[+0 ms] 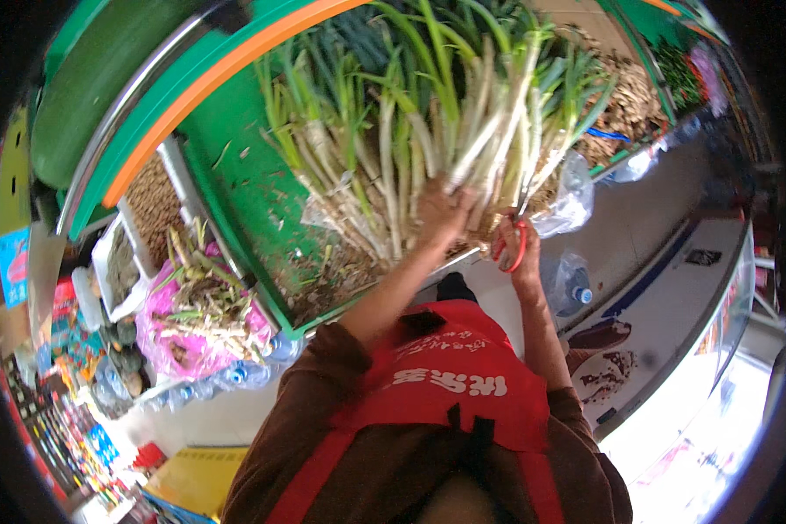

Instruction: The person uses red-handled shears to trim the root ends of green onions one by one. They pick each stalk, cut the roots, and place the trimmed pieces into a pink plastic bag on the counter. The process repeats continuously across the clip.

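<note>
Before me lies a wide row of long green onions (386, 170), roots towards me and green leaves away. My left hand (442, 208), somewhat blurred, closes around the lower ends of white onion stalks (475, 154); its fingertips are partly hidden. In my right hand (527, 255) is a pair of scissors (519, 243) with red handles. Their blades point away from me, among the root ends of the onions on the right. A clear plastic bag (570, 196) lies just beyond that hand, beside the onions.
The onions rest in a green bin (236, 196) littered with soil and scraps. To the left, a pink plastic bag (190, 354) holds onion trimmings (216, 308). Ginger roots (632, 98) fill the far right. A large water bottle (570, 288) stands near a counter (668, 308) on the right.
</note>
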Demonstrator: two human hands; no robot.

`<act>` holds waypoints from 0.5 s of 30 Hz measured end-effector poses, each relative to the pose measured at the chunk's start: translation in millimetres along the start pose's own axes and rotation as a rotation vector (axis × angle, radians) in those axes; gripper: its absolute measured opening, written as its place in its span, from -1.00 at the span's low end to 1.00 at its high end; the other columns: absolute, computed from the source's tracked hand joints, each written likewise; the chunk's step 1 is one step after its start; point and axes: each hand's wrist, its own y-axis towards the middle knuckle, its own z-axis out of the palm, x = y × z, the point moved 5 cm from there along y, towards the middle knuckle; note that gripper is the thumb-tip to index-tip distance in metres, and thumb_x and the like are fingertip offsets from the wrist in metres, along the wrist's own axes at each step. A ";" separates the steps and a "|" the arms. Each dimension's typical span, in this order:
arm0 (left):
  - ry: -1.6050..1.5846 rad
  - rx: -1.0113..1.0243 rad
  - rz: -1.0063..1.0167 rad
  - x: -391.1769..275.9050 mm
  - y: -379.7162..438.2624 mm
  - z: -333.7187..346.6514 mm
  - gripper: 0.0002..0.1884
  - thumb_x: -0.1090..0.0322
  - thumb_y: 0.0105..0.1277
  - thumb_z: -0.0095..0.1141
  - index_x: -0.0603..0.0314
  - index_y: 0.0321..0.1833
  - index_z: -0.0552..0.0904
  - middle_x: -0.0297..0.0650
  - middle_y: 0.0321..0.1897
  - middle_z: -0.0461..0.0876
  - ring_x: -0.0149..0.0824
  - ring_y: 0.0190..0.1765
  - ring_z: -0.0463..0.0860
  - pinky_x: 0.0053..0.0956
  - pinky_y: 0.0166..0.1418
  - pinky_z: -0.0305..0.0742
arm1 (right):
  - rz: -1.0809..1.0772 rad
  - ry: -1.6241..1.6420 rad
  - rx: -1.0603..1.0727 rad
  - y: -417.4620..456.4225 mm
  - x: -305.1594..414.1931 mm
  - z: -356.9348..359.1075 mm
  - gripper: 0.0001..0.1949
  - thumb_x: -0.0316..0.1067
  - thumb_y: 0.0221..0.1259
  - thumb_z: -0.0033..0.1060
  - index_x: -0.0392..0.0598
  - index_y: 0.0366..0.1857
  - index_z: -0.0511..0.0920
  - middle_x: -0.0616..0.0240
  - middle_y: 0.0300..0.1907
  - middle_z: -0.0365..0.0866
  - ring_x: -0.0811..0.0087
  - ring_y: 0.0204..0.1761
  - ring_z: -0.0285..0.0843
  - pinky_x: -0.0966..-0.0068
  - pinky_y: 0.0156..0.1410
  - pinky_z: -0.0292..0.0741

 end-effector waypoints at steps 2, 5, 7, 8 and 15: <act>0.152 0.100 0.048 -22.2 -19.2 19.4 0.16 -0.61 0.37 -0.04 0.32 0.70 0.14 0.30 0.61 0.24 0.28 0.63 0.24 0.10 0.70 0.11 | 0.006 -0.059 -0.047 6.0 -11.7 -6.8 -0.86 -0.27 0.60 0.20 -0.10 -0.04 0.57 0.49 -0.58 0.46 0.63 -0.66 0.35 0.59 -0.56 0.28; 0.126 0.097 0.063 -22.3 -20.3 12.5 0.03 -0.51 0.47 -0.07 0.27 0.69 0.20 0.25 0.64 0.19 0.28 0.66 0.17 0.04 0.74 0.03 | -0.020 -0.078 -0.058 9.8 -16.4 -10.1 -0.88 -0.28 0.61 0.19 -0.08 -0.07 0.59 0.48 -0.55 0.49 0.65 -0.65 0.35 0.62 -0.57 0.28; 0.013 0.101 0.096 -28.0 -16.8 -15.3 -0.21 -0.31 0.56 0.02 0.17 0.60 0.39 0.19 0.64 0.23 0.23 0.65 0.22 0.02 0.71 0.12 | -0.021 -0.066 -0.067 6.2 -4.7 -4.2 -0.85 -0.29 0.62 0.16 -0.11 0.03 0.59 0.46 -0.56 0.48 0.64 -0.64 0.35 0.61 -0.56 0.29; -0.239 0.090 -0.066 -30.0 -21.2 -26.7 -0.46 -0.08 0.62 0.09 0.11 0.47 0.55 0.11 0.56 0.37 0.15 0.57 0.37 -0.06 0.65 0.25 | -0.037 -0.113 -0.069 8.4 -15.2 -12.4 -0.81 -0.31 0.62 0.14 -0.13 0.12 0.58 0.44 -0.56 0.47 0.64 -0.63 0.35 0.61 -0.55 0.29; 0.195 -0.900 -0.293 139.6 -16.7 -141.9 -0.41 0.36 0.32 0.40 0.16 0.42 0.54 0.07 0.32 0.55 0.07 0.23 0.63 -0.01 0.23 0.62 | -0.135 -0.197 0.011 -2.0 1.4 6.7 -0.80 -0.39 0.58 0.12 -0.19 0.13 0.56 0.48 -0.55 0.39 0.66 -0.60 0.31 0.62 -0.53 0.27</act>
